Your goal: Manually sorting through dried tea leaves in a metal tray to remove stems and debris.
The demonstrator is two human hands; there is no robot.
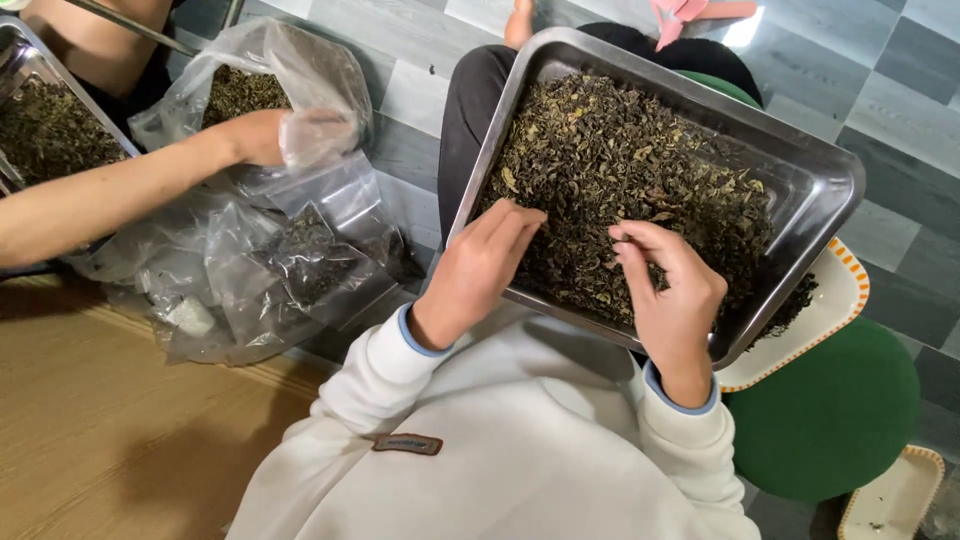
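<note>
White sleeves nearest, then both hands in the steel tray [820, 175] of dried leaves [620, 170] on the lap: left hand [480, 265] flat, fingers together, right hand [670, 290] fingers pinched on leaves. I'd spread thin and pick slowly, tray level.

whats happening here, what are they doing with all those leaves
A person in a white top has a metal tray of dried dark leaves on their lap. The left hand rests fingers-down in the leaves, and the right hand pinches at them near the tray's near edge. At the left, another person's gloved hand reaches into a clear plastic bag holding more leaves.
</note>
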